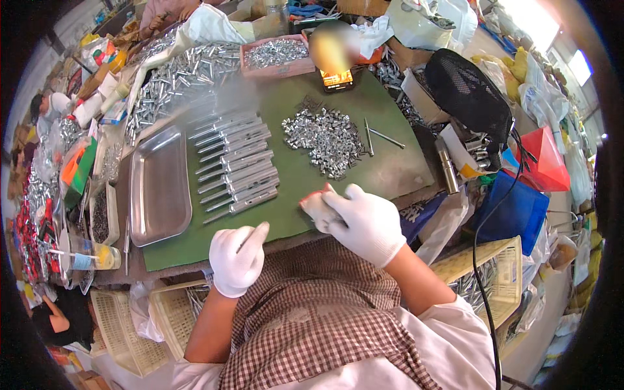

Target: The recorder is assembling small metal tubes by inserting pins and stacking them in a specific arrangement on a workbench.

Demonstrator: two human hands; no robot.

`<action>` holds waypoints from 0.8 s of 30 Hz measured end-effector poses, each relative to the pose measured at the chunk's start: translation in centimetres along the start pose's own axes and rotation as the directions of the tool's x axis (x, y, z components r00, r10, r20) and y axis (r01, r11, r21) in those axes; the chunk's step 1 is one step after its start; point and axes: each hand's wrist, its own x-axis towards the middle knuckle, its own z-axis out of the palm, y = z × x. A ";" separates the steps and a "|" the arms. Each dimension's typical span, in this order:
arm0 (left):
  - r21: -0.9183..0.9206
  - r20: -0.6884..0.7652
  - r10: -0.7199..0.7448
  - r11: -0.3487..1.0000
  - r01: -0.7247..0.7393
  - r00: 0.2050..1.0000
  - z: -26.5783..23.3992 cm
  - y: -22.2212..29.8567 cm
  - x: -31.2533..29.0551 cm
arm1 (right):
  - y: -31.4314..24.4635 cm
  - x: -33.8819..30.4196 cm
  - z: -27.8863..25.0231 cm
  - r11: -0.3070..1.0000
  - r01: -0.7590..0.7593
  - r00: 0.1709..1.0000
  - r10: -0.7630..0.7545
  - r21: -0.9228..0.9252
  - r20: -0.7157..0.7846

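Note:
My right hand (pixel 367 224), in a white knit glove, is closed around a bunched white cloth (pixel 315 209) with a red edge, over the front edge of the green mat (pixel 296 218). To its left, my gloved left hand (pixel 238 261) has its fingers drawn together near the mat's front edge; I cannot make out whether anything small is pinched in them. Ahead of it lies a row of several silver metal tubes with thin rods (pixel 244 170) sticking out on the left. Farther right is a heap of small silver metal sleeves (pixel 325 142), with two slender metal pins (pixel 369 138) beside it.
A steel tray (pixel 159 185) lies left of the tubes. Behind are a mound of metal parts (pixel 182 78), a pink bin (pixel 279 70) and a lit phone (pixel 337 80). A black mesh item (pixel 468 91) and hanging cable (pixel 476 253) are right. Plastic crates (pixel 507 257) flank me.

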 end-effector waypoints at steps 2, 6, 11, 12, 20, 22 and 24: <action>0.021 -0.046 -0.038 0.999 0.039 0.998 1.0 -0.5 -0.4 | 0.9 -1.3 -1.3 0.999 -0.042 0.999 0.042 -0.006 -0.021; 0.063 -0.048 -0.084 0.994 0.087 0.995 1.4 -0.4 -0.4 | 4.6 -3.7 -2.5 0.974 -0.225 0.964 0.228 0.035 -0.138; 0.132 -0.059 -0.181 0.973 0.188 0.982 1.5 0.1 0.3 | 9.8 -6.0 -4.9 0.888 -0.456 0.855 0.456 0.060 -0.246; 0.130 -0.057 -0.177 0.974 0.183 0.983 1.6 0.2 0.5 | 10.5 -6.2 -5.6 0.874 -0.485 0.843 0.463 -0.016 -0.273; 0.258 0.042 -0.319 0.919 0.299 0.947 1.8 0.8 1.3 | 12.5 -0.5 -7.9 0.864 -0.477 0.723 0.282 -0.160 -0.631; 0.254 0.058 -0.299 0.927 0.276 0.952 1.8 0.8 1.6 | 14.4 1.0 -6.9 0.785 -0.565 0.766 0.385 -0.253 -0.516; 0.260 0.067 -0.320 0.920 0.293 0.945 1.8 0.8 1.9 | 14.0 2.0 -5.1 0.891 -0.424 0.753 0.249 -0.160 -0.609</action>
